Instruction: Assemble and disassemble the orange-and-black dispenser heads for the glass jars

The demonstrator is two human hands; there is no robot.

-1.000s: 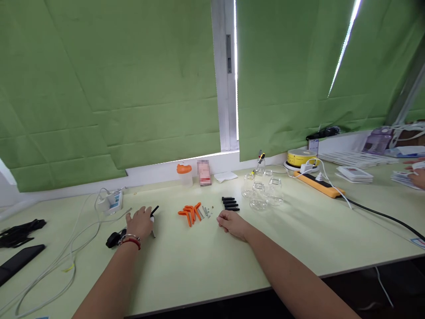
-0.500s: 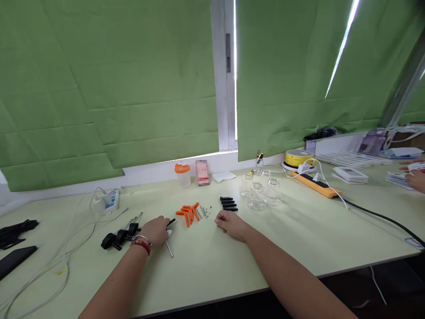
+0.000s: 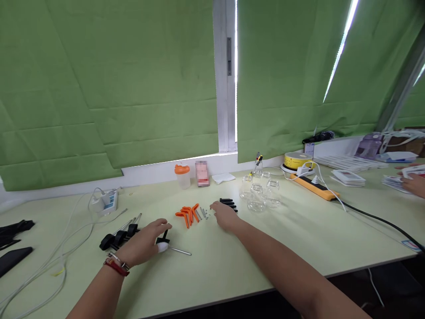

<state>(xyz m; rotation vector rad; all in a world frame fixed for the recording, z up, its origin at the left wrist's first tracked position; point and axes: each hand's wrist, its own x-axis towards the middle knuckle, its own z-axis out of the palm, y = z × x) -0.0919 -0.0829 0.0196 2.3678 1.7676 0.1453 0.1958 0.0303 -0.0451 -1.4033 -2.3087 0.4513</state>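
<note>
Low over the table, my left hand (image 3: pixel 144 243) has its thumb and fingers around a black plastic part (image 3: pixel 163 240) with a thin metal rod (image 3: pixel 180 251) pointing right. A white covering is on that thumb. My right hand (image 3: pixel 226 216) reaches in over the table, its thumb and index fingertip apart beside the small metal nuts (image 3: pixel 206 212); nothing shows between them. Orange Y-shaped pieces (image 3: pixel 187 213) and metal screws (image 3: pixel 202 213) lie between my hands. Black slim pieces (image 3: pixel 229 201) are partly hidden behind my right hand.
Several clear glass jars (image 3: pixel 256 199) stand right of centre. Black round parts with rods (image 3: pixel 120 237) lie by my left wrist. An orange-lidded cup (image 3: pixel 183 177) stands at the back. White cables (image 3: pixel 66 248) run on the left; an orange power strip (image 3: pixel 314 186) and another person's hand (image 3: pixel 415 184) are right.
My left hand has moved left and nearer to me, carrying the black part, whose rod has swung to the right. My right hand has moved forward and its fingers have parted.
</note>
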